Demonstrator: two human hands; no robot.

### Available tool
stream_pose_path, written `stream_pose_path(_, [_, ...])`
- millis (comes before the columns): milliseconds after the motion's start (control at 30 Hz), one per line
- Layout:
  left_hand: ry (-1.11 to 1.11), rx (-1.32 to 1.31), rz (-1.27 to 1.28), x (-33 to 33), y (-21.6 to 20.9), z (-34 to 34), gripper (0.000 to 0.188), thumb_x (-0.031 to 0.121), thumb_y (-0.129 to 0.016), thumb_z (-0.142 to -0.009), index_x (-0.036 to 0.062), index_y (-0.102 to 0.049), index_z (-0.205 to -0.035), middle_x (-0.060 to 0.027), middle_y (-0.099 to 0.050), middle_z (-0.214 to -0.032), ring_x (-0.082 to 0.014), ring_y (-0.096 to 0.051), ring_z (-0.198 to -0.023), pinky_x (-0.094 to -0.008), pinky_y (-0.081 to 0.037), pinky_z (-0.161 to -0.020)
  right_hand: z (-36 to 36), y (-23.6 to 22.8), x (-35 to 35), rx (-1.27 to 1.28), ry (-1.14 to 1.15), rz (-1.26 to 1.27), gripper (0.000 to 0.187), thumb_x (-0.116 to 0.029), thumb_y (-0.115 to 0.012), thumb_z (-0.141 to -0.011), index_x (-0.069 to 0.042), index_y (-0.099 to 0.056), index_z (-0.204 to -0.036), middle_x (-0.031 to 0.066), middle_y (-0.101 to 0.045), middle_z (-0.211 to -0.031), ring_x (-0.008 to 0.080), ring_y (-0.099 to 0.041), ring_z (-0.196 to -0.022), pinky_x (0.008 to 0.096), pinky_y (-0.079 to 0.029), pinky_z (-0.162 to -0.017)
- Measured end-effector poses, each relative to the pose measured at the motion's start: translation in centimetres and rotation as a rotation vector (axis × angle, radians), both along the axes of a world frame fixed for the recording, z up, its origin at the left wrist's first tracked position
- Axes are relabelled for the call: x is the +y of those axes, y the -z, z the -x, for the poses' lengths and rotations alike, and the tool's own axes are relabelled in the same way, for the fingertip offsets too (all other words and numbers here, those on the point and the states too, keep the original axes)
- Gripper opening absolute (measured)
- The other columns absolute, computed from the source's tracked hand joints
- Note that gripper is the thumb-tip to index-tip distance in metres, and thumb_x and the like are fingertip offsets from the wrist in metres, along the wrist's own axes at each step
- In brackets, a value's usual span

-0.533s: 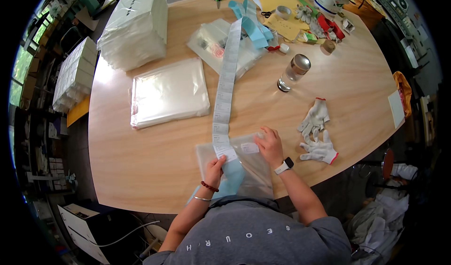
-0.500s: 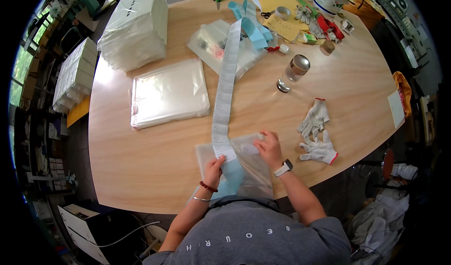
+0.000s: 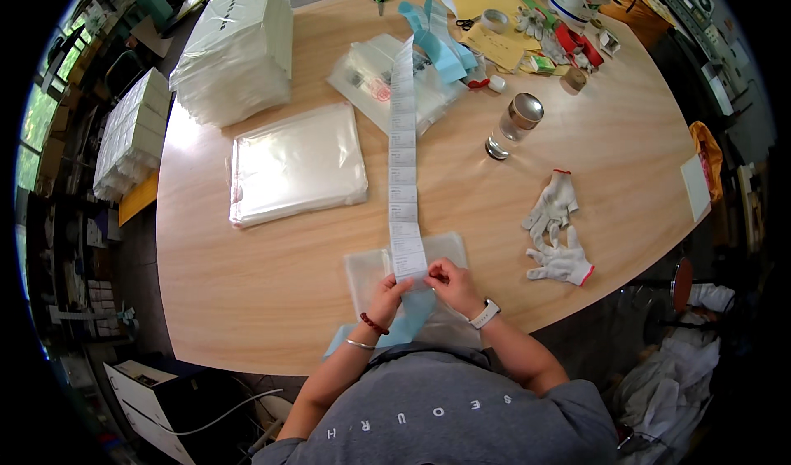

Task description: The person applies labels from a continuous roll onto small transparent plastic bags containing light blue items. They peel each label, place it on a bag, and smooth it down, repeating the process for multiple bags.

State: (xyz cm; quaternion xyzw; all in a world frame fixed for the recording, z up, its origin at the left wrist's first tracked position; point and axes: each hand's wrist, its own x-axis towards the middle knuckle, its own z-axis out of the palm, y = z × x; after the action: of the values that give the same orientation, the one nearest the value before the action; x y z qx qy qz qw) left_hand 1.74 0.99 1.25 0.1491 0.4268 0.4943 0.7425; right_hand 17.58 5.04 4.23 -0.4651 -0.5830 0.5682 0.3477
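Note:
A long strip of white labels [image 3: 403, 177] runs from the far middle of the table down to my hands. Its near end is pinched in my left hand [image 3: 387, 299], on the left edge. My right hand [image 3: 451, 287] is closed at the strip's right edge, thumb and fingertips together. Blue backing paper [image 3: 404, 325] hangs below the labels toward my body. Under both hands lies a clear plastic bag [image 3: 449, 247], flat near the table's front edge. The strip's far end joins folded blue backing [image 3: 441, 45].
Left of the strip lies a stack of clear bags [image 3: 297, 164], with a tall wrapped stack [image 3: 235, 53] behind. A glass bottle [image 3: 515, 126] and white gloves [image 3: 560, 259] are to the right. Scissors [image 3: 381, 0], tape [image 3: 494, 22] and a bucket [image 3: 573, 0] stand farther back.
My right hand has moved left and nearer, from the bag's upper right corner to the strip's edge. The strip has swung rightward and now runs straighter.

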Motion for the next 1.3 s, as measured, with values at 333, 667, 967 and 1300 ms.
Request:
stream_pose_path(333, [0.057,0.155,0.133,0.2,0.5,0.7,0.029,0.029,-0.053,-0.083,0.0025,-0.058,-0.093,-0.0014,-0.059,-0.087,-0.0072,-0.054,-0.078,-0.0228,-0.042,-0.07,-0.6,-0.5,-0.9,-0.302,-0.082,-0.562,0.019,-0.007,-0.061,-0.069,-0.008,-0.063,-0.088,0.0091,-0.059,-0.084,0.0238,-0.055,-0.077,0.0311,-0.044,-0.066])
stream_pose_path(667, [-0.116,0.066,0.218,0.4,-0.9,0.9,0.026,0.028,-0.052,-0.084,0.0026,-0.058,-0.084,0.0002,-0.057,-0.072,-0.0052,-0.05,-0.059,-0.0191,-0.037,-0.051,-3.7,0.0,1.5,-0.239,0.155,-0.205,0.012,-0.003,-0.06,-0.072,-0.002,-0.062,-0.084,0.0105,-0.06,-0.074,0.0184,-0.056,-0.062,0.0261,-0.045,-0.057])
stream_pose_path(967, [-0.095,0.125,0.211,-0.4,0.9,1.2,0.024,0.027,-0.052,-0.084,0.0042,-0.059,-0.081,0.0019,-0.056,-0.07,-0.0038,-0.046,-0.056,-0.0183,-0.033,-0.048,-3.4,3.0,4.1,-0.284,0.125,-0.066,0.01,-0.008,-0.061,-0.073,0.0,-0.062,-0.08,0.0108,-0.061,-0.07,0.0174,-0.057,-0.061,0.0268,-0.045,-0.057])
stream_pose_path(1300, [-0.107,0.104,0.205,-0.7,1.8,1.4,0.025,0.025,-0.052,-0.085,0.0019,-0.058,-0.087,-0.0017,-0.06,-0.079,-0.007,-0.054,-0.067,-0.0193,-0.041,-0.057,-1.8,1.0,5.2,-0.749,0.283,-0.512,0.016,-0.014,-0.066,-0.068,-0.003,-0.056,-0.073,0.008,-0.053,-0.075,0.0248,-0.054,-0.071,0.0333,-0.045,-0.061])
